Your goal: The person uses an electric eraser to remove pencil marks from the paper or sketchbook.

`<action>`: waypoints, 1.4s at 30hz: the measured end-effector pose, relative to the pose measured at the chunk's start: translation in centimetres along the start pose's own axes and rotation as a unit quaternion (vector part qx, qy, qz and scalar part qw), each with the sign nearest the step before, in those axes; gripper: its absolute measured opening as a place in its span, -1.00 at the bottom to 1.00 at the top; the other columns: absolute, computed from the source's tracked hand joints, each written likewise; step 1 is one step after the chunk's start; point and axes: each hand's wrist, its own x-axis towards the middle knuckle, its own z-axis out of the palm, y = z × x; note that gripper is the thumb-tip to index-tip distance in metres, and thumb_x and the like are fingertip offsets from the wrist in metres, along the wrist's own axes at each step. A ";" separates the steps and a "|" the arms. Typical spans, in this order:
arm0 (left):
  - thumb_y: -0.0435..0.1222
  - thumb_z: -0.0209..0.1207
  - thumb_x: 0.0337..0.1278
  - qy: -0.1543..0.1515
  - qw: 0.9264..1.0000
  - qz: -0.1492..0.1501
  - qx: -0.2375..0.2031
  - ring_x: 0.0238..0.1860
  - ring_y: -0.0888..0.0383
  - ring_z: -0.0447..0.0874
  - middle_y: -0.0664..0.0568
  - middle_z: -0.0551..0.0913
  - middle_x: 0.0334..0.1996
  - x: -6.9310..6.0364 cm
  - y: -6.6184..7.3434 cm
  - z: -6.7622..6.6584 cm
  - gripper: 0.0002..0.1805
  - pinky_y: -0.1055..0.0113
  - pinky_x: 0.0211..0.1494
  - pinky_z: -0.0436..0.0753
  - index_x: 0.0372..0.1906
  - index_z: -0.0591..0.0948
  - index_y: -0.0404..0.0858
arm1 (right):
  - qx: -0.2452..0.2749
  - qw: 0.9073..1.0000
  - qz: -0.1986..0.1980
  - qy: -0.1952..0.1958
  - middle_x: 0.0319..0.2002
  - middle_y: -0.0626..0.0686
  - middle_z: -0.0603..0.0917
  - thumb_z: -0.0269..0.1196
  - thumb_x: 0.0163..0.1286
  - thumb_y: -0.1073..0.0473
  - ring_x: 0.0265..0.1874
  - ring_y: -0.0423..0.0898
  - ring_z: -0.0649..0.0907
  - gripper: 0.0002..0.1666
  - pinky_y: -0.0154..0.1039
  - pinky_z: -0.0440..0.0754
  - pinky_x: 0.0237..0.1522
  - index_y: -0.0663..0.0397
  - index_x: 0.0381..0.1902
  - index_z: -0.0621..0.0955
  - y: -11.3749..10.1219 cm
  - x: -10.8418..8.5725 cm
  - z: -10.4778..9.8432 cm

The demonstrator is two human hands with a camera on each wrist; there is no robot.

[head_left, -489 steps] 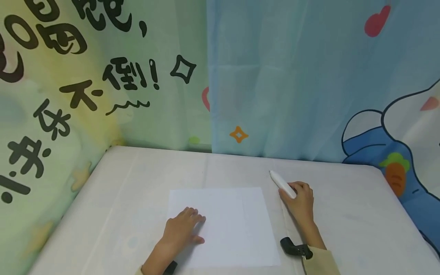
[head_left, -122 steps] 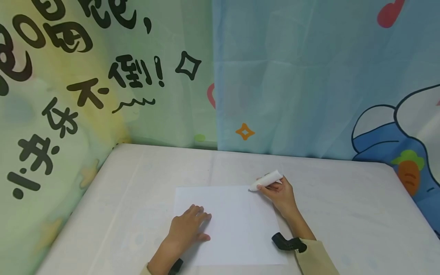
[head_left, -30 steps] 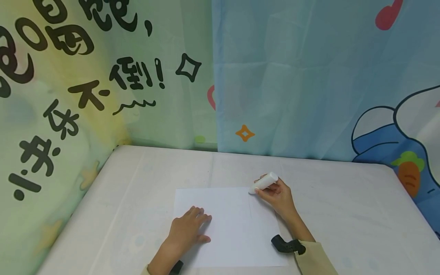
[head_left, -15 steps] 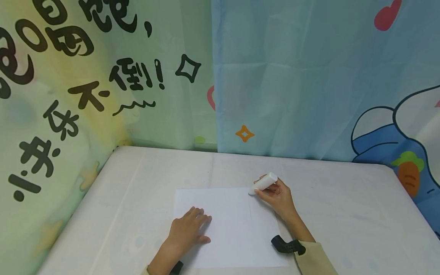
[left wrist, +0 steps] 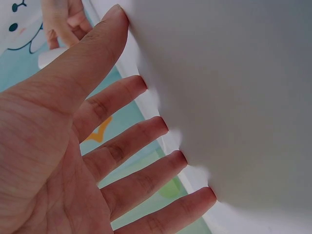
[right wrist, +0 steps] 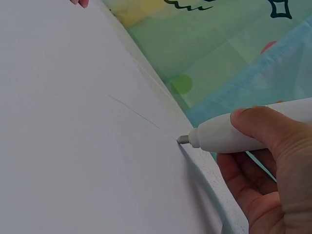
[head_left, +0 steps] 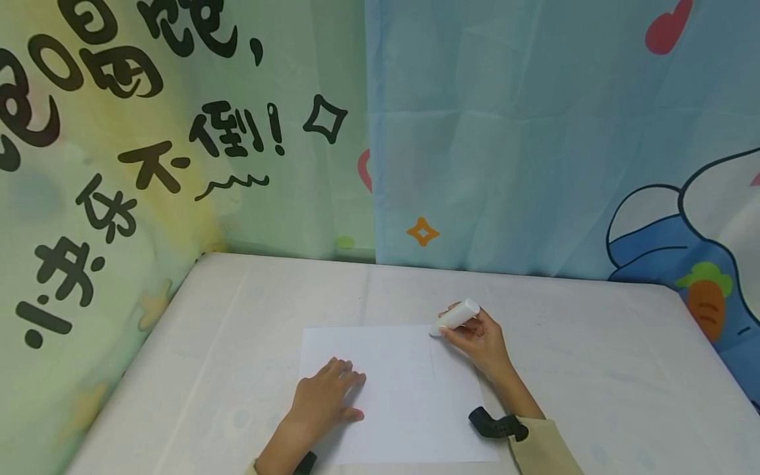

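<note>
Right grip (head_left: 483,340) clamped on pen (right wrist: 224,132), scarcely moved this past second; stroke appears paused. Left of that grip: faint line (right wrist: 144,118) on paper (head_left: 404,402). Left grip (head_left: 323,394), fingers apart, touches paper.

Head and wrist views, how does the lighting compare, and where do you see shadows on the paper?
Head view: bright, paper nearly blending into the tabletop, soft shadow beside the left hand; left wrist view: dimmer, soft shadows by the fingertips; right wrist view: also dim, greyish shadow below the white pen-shaped tool.
</note>
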 end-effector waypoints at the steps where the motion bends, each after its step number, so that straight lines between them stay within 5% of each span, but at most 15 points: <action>1: 0.10 0.42 -0.27 0.003 1.000 0.001 0.000 0.14 0.01 0.63 0.06 0.63 0.02 0.0 0.0 0.0 -0.40 0.21 -0.40 0.73 0.02 0.66 0.00 | -0.001 1.000 0.001 -0.002 -0.22 -0.24 0.71 0.32 0.03 0.66 -0.20 -0.38 0.69 -0.52 -0.51 0.65 -0.16 0.57 -0.05 0.46 0.0 0.0 0.0; 42: 0.11 0.40 -0.28 0.008 1.000 0.006 0.004 0.14 0.00 0.63 0.07 0.64 0.03 0.0 0.0 0.0 -0.39 0.21 -0.42 0.73 0.03 0.66 0.01 | 0.013 1.000 0.006 -0.008 -0.23 -0.26 0.72 0.32 0.02 0.67 -0.21 -0.37 0.69 -0.51 -0.51 0.65 -0.16 0.57 -0.05 0.48 0.1 0.0 -0.1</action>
